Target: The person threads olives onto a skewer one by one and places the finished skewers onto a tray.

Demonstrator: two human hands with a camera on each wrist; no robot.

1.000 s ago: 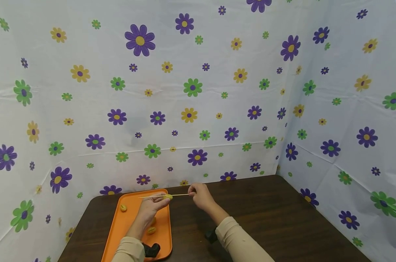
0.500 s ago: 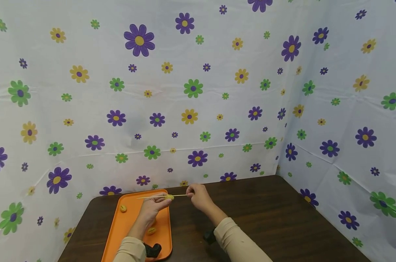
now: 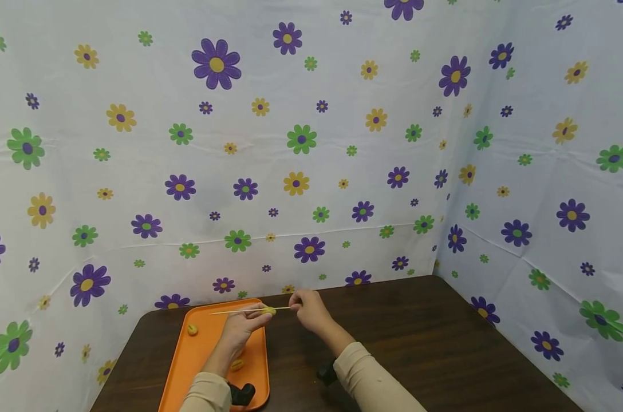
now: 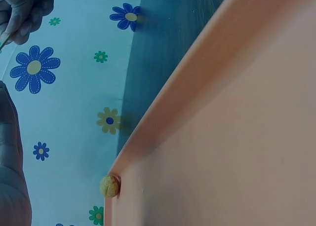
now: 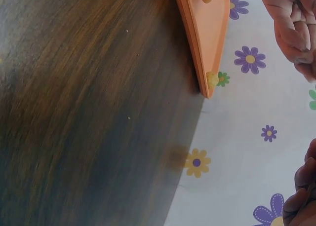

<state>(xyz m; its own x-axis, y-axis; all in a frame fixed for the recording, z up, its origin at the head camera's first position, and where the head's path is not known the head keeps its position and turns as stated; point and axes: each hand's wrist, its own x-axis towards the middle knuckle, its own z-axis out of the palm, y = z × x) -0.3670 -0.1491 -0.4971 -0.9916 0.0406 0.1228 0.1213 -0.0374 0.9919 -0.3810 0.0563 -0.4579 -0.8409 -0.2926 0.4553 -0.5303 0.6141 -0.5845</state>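
Observation:
In the head view my left hand (image 3: 238, 331) pinches a small yellow, rounded piece (image 3: 268, 311) above the orange tray's far right corner. A thin, pale skewer (image 3: 224, 312) runs through or along this piece; I cannot tell which. Its free end points left past the left fingers. My right hand (image 3: 310, 309) pinches the skewer's other end, a short way right of the piece. In the left wrist view my left hand (image 4: 11, 171) shows only in part, and the held piece is out of sight. The right wrist view catches my right hand (image 5: 305, 191) at its edge.
The orange tray (image 3: 216, 312) lies on the dark wooden table (image 3: 409, 332). One loose yellow piece (image 3: 192, 330) sits near its far left side, another yellow piece (image 3: 236, 364) beside my left wrist. A flower-printed cloth (image 3: 291, 154) hangs behind the table and at its right.
My right hand has moved slightly left, closer to my left hand. The skewer's free end reaches farther left, and less of it shows between the piece and the right fingers.

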